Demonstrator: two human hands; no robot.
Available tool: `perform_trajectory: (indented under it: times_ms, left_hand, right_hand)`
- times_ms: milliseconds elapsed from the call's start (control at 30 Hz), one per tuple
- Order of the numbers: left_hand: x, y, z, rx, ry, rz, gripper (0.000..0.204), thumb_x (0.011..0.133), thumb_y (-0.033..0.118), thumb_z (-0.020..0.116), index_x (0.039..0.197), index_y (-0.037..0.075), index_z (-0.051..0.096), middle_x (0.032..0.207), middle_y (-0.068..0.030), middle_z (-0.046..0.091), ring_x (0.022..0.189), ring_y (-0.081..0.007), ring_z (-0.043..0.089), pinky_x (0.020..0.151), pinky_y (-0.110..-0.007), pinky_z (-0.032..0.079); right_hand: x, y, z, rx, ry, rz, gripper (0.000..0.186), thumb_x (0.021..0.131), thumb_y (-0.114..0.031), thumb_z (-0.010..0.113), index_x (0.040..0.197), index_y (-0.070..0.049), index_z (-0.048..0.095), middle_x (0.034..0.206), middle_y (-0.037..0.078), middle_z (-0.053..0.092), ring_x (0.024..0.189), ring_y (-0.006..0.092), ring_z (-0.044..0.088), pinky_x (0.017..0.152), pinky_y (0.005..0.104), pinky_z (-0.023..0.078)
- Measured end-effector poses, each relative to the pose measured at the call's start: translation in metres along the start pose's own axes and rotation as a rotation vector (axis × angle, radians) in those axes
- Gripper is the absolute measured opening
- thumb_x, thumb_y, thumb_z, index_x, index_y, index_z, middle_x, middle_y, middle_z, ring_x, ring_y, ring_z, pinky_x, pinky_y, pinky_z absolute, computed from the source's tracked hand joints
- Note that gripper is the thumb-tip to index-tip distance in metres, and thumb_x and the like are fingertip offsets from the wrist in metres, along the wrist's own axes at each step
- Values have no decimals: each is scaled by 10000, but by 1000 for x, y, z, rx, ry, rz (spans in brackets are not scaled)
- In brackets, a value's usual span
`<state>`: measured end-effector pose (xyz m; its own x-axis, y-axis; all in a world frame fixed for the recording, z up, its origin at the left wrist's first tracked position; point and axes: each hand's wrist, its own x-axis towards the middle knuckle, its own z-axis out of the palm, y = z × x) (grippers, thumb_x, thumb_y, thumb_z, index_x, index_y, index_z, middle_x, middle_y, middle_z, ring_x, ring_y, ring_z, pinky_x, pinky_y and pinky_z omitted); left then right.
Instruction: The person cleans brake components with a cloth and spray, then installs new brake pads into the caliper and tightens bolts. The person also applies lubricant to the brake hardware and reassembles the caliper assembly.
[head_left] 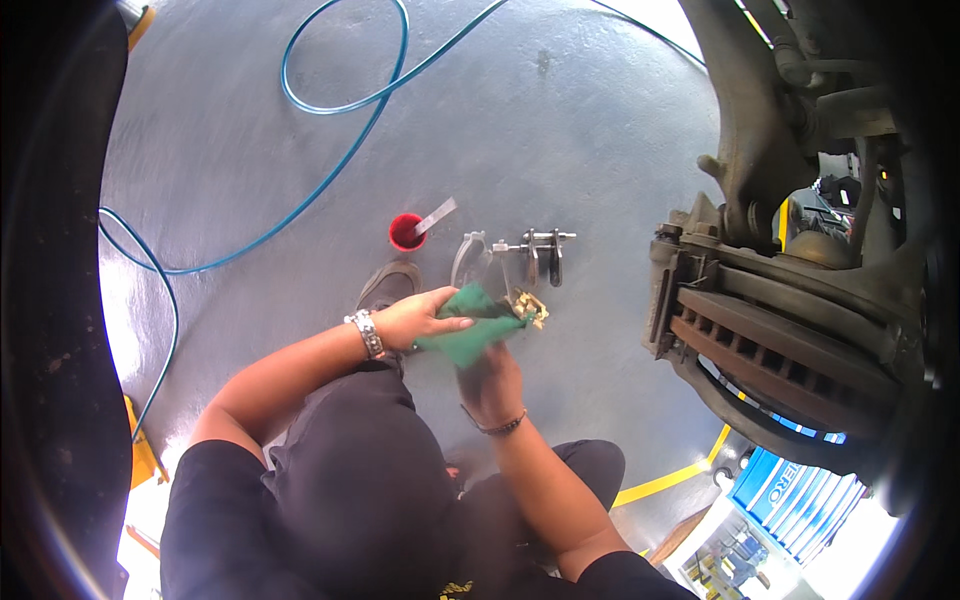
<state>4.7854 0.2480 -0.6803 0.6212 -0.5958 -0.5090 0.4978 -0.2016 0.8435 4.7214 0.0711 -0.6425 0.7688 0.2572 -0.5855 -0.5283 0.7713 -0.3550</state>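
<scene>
My left hand [405, 318] is closed on a green folded sheet [468, 345], its thumb lying over the top. Whether the sheet is cloth or abrasive paper I cannot make out. My right hand [490, 385] is at the sheet's lower edge, smeared by motion, and its fingers are mostly hidden. Just beyond the sheet's right end lie several small gold-coloured metal pieces [531, 309]. Farther out on the floor are a metal screw tool with dark plates [543, 252] and a curved silver metal piece [470, 258].
A red cup [407, 232] holding a pale flat handle [437, 214] stands past my shoe [390, 285]. A blue hose [335, 180] loops across the grey floor. On the right hangs a brake disc and caliper [770, 340], with a blue tool chest [797, 500] behind.
</scene>
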Motion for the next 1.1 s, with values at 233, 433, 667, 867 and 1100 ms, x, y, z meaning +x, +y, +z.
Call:
perform_trajectory:
  times_ms: [233,433,667,867,1100]
  left_hand:
    - [-5,16,0,29,358,87,189,895,145,692,987,-19,673,795,-47,690,723,-87,606,660,-291,512]
    - [-38,-10,-35,476,453,590,127,870,76,663,982,16,655,755,-112,658,633,-143,598,609,-311,496]
    - [-124,-84,-65,-153,940,85,107,918,67,640,1014,64,686,796,35,631,695,-38,555,540,-222,422]
    - [-149,-166,-103,932,747,-172,162,839,82,595,975,86,684,907,-186,710,846,-340,683,733,-397,531]
    - [-108,-119,-82,-343,1279,-14,297,819,43,537,1069,-43,672,889,-51,687,757,-141,619,727,-313,514]
  right_hand:
    - [44,14,29,-218,337,-136,302,1033,-150,490,1290,7,505,1200,98,607,1103,207,589,971,351,467]
    - [56,35,43,-359,232,-68,271,996,-162,589,1180,37,588,1070,101,668,934,160,651,840,285,531]
    - [82,39,43,-640,395,-91,272,946,-298,673,941,-37,595,711,39,616,536,98,553,486,234,442]
    - [50,3,4,-927,158,-110,182,972,-185,612,1011,-8,608,811,63,646,683,108,599,621,249,497]
    - [-107,-96,4,-1547,-64,-523,152,918,-20,591,1063,17,614,818,84,625,791,153,618,724,266,518]
